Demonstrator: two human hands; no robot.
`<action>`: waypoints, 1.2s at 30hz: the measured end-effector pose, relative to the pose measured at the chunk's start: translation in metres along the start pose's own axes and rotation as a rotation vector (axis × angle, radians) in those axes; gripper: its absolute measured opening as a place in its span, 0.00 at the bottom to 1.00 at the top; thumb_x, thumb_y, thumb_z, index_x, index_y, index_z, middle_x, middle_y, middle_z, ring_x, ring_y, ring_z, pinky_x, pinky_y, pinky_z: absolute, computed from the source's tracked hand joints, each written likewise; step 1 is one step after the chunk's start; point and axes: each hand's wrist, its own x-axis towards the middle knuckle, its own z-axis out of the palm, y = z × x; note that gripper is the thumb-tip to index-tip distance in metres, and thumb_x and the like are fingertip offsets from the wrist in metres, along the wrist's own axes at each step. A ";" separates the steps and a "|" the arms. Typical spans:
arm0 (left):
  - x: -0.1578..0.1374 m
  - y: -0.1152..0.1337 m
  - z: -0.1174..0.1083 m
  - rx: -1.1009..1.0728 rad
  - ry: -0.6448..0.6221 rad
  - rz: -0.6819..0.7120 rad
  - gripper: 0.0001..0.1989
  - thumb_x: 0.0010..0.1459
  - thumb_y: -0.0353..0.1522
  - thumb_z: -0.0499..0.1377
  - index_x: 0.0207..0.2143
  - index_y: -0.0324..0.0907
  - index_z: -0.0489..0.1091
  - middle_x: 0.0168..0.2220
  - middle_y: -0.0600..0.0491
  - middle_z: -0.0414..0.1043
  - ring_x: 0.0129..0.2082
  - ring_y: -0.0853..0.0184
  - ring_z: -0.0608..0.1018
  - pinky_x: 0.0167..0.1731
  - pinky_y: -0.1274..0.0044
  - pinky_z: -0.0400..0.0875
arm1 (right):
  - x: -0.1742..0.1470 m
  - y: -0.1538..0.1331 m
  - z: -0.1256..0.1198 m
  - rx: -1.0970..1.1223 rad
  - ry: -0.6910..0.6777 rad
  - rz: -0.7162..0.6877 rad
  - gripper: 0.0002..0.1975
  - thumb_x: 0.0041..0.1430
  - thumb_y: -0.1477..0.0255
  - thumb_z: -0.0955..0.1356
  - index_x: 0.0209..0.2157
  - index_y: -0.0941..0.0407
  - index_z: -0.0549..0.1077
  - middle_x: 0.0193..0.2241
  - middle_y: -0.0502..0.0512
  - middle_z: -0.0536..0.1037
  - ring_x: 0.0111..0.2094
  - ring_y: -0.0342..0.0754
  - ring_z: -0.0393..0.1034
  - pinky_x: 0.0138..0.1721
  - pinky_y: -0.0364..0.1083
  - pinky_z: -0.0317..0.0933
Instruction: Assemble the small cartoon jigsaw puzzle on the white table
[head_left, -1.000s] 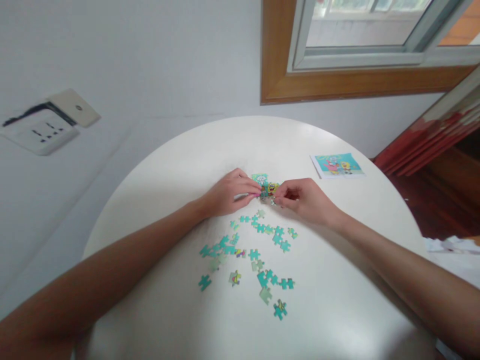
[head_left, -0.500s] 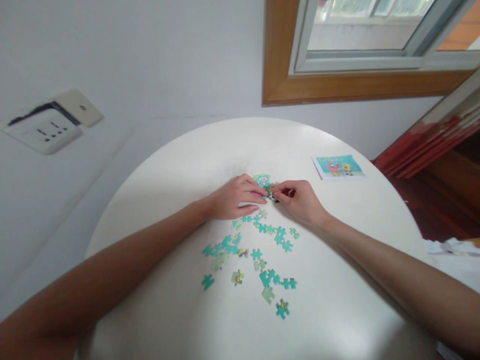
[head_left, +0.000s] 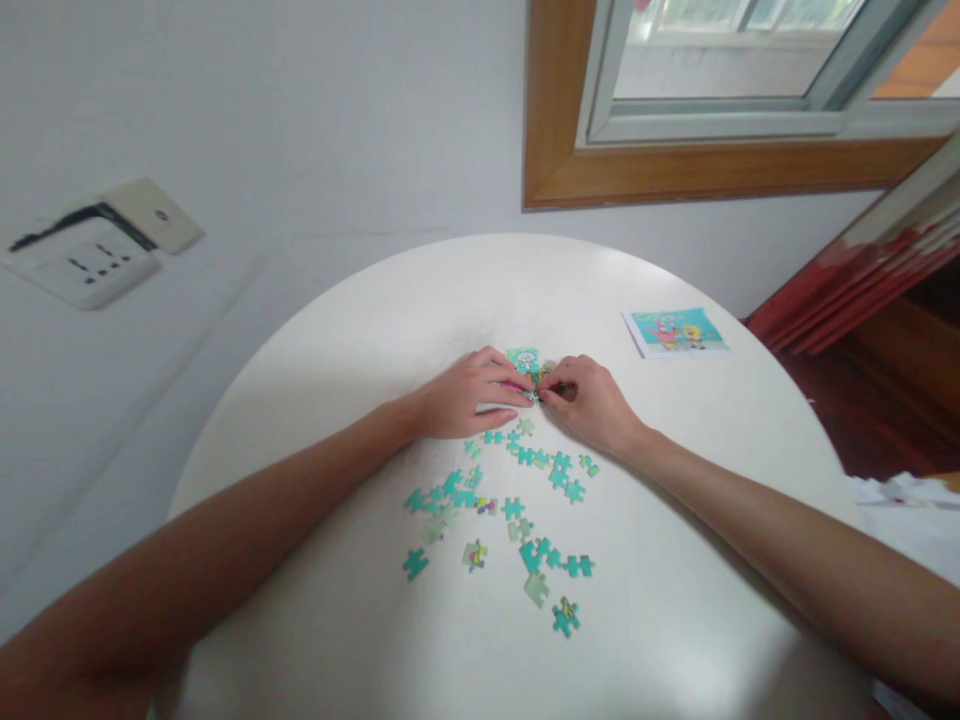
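A partly joined jigsaw puzzle (head_left: 523, 358) with a teal cartoon picture lies on the white table, largely covered by my hands. My left hand (head_left: 484, 392) rests flat across its left side, fingers stretched out and a little apart. On the right side, my right hand (head_left: 589, 400) pinches at the puzzle's edge with thumb and forefinger. The puzzle piece between those fingertips is mostly hidden. Loose puzzle pieces, such as a teal one (head_left: 512, 509) and a yellow-and-red one (head_left: 475, 554), are scattered nearer to me.
A picture card (head_left: 679, 332) with cartoon figures lies at the table's right rear. The round white table (head_left: 337, 620) stands against a wall with a socket (head_left: 94, 262) at left and a wood-framed window (head_left: 551, 170). A red curtain (head_left: 832, 290) hangs at right.
My right hand has shifted slightly left, its fingertips closer to my left hand's fingers. My left hand and the loose pieces stay where they were.
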 end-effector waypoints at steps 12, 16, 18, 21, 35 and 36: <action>0.000 0.000 0.000 0.005 0.013 0.006 0.13 0.63 0.33 0.60 0.49 0.48 0.77 0.52 0.50 0.76 0.52 0.59 0.70 0.55 0.63 0.65 | -0.001 0.000 -0.002 0.010 -0.013 -0.077 0.07 0.55 0.78 0.69 0.28 0.55 0.79 0.31 0.54 0.74 0.38 0.49 0.66 0.42 0.49 0.60; 0.000 0.000 0.000 -0.004 -0.002 -0.005 0.13 0.63 0.32 0.60 0.49 0.48 0.76 0.53 0.51 0.75 0.53 0.59 0.69 0.56 0.63 0.64 | 0.001 0.003 -0.009 0.020 0.075 -0.081 0.12 0.55 0.82 0.66 0.31 0.55 0.80 0.33 0.55 0.74 0.39 0.50 0.66 0.44 0.50 0.61; 0.000 -0.001 0.000 -0.013 -0.010 -0.007 0.13 0.63 0.32 0.59 0.50 0.49 0.76 0.54 0.51 0.75 0.53 0.59 0.70 0.56 0.63 0.64 | 0.002 0.006 -0.012 0.015 0.106 -0.083 0.16 0.53 0.86 0.64 0.31 0.55 0.81 0.33 0.55 0.74 0.39 0.50 0.66 0.44 0.50 0.60; 0.000 0.000 0.000 -0.024 -0.007 -0.008 0.14 0.63 0.32 0.59 0.50 0.50 0.76 0.54 0.51 0.75 0.52 0.60 0.70 0.55 0.63 0.64 | 0.002 0.010 -0.013 -0.004 0.065 -0.133 0.20 0.50 0.88 0.62 0.29 0.54 0.82 0.34 0.56 0.74 0.40 0.50 0.65 0.42 0.49 0.60; 0.000 0.002 -0.002 -0.042 -0.044 -0.031 0.14 0.63 0.34 0.59 0.51 0.48 0.75 0.55 0.49 0.74 0.55 0.58 0.70 0.57 0.62 0.62 | 0.004 0.010 -0.023 0.010 0.226 -0.067 0.19 0.52 0.86 0.61 0.34 0.56 0.80 0.33 0.56 0.74 0.37 0.51 0.68 0.39 0.49 0.60; -0.001 0.002 -0.002 -0.037 -0.051 -0.032 0.14 0.64 0.34 0.59 0.51 0.47 0.74 0.55 0.49 0.73 0.55 0.58 0.70 0.57 0.62 0.62 | 0.005 0.011 -0.024 0.008 0.234 -0.063 0.19 0.52 0.86 0.61 0.34 0.56 0.80 0.32 0.56 0.74 0.37 0.51 0.68 0.39 0.49 0.60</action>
